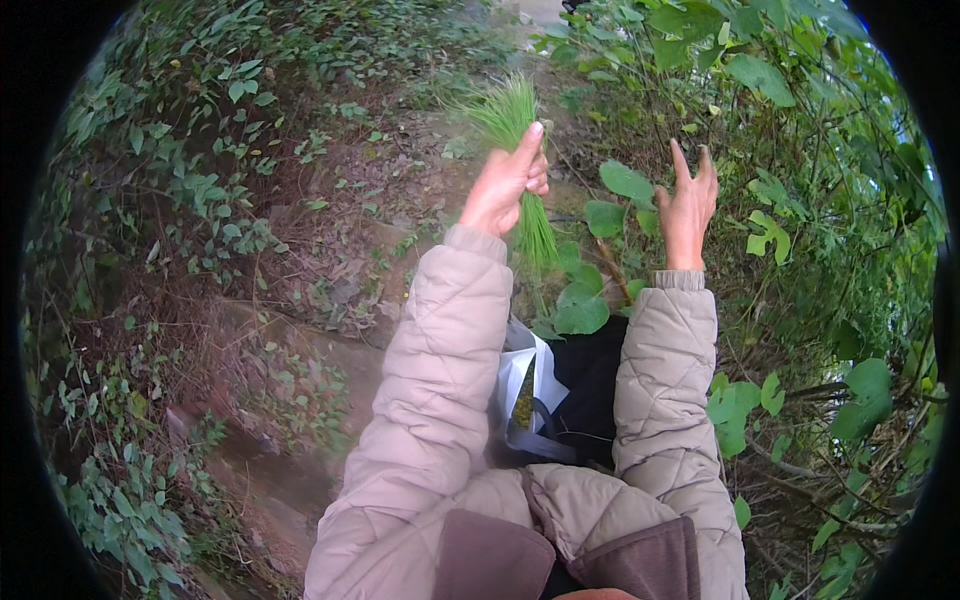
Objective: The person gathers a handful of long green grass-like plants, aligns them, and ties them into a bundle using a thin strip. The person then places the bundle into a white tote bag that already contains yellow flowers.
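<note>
Status: left hand has its grip closed around a bundle of thin green grass-like blades, thumb laid along it. Bundle is held up off the ground, out ahead of the body — one end fans out above the fist, the other hangs below it, beside the wrist. Right hand is released: fingers up and spread, nothing visible in it, well apart from the bundle. It's in front of the green growth on the right; can't tell if it touches any leaf.

Progress: a fistful is gathered and all lined up roughly one way, so my read is that the collecting part is done for this handful. Bundle isn't put down or stowed anywhere. A white bag sits open between the forearms, against dark cloth, with something yellow-green inside — too small to identify, so can't say whether it's the same stuff. What's left, as far as I can judge: the handful is loose, no tie visible on it, and it's outside the bag. Total amount wanted can't be told from here.

Nearby: broad round leaves just below the bundle.
</note>
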Demonstrator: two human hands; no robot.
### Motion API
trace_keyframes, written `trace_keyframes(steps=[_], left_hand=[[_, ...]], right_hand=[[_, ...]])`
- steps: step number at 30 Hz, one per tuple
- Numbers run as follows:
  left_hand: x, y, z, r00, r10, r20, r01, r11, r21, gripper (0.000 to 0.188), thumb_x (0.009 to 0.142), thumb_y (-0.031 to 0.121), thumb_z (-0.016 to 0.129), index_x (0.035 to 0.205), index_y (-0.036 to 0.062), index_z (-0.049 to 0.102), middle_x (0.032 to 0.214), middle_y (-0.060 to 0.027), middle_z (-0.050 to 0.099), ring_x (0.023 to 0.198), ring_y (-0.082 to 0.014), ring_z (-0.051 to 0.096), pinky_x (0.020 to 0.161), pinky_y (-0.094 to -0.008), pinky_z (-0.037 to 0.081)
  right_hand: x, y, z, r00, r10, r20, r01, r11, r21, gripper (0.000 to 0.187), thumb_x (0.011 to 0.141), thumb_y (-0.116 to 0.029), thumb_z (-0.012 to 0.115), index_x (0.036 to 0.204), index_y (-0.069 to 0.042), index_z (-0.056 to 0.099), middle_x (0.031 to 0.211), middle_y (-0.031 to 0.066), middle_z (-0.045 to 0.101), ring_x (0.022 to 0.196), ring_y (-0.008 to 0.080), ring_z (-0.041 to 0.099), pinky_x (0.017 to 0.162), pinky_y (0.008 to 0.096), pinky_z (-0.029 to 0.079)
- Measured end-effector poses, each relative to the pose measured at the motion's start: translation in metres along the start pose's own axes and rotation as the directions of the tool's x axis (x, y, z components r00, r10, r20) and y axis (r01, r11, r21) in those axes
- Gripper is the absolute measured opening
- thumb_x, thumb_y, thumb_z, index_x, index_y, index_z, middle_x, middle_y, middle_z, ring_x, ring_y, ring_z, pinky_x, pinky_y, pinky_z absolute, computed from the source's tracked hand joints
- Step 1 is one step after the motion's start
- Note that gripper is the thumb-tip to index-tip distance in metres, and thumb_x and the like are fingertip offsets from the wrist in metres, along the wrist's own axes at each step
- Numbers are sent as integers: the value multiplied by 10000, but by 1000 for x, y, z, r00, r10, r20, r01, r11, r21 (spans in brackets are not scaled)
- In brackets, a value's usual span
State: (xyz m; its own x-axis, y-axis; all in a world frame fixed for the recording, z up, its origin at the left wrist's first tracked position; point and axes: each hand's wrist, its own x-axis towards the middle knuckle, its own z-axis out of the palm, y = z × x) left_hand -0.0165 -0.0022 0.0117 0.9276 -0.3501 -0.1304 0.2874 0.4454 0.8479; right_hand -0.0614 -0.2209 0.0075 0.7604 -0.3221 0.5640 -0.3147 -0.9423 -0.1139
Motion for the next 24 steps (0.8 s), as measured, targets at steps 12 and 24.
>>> trace_keyframes(steps=[12, 24], left_hand=[[16, -25, -18, 976, 158, -149, -39, 803, 595, 449, 886, 435, 598, 685, 37, 542, 590, -18, 453, 550, -127, 407, 525, -317, 346], [12, -40, -8, 937, 348, -12, -85, 264, 961, 393, 889, 304, 551, 861, -85, 600, 863, -315, 600, 884, -455, 591, 728, -503, 472]], right_hand=[[-24, -66, -9, 976, -211, -61, 163, 511, 844, 284, 780, -147, 702, 1061, -118, 678, 1012, 90, 628, 945, 236, 576, 834, 331, 453], [-19, -87, -10, 977, -202, -72, 156, 437, 886, 194, 779, -154, 704, 961, -85, 706, 830, 40, 626, 756, 162, 544, 691, 284, 438]])
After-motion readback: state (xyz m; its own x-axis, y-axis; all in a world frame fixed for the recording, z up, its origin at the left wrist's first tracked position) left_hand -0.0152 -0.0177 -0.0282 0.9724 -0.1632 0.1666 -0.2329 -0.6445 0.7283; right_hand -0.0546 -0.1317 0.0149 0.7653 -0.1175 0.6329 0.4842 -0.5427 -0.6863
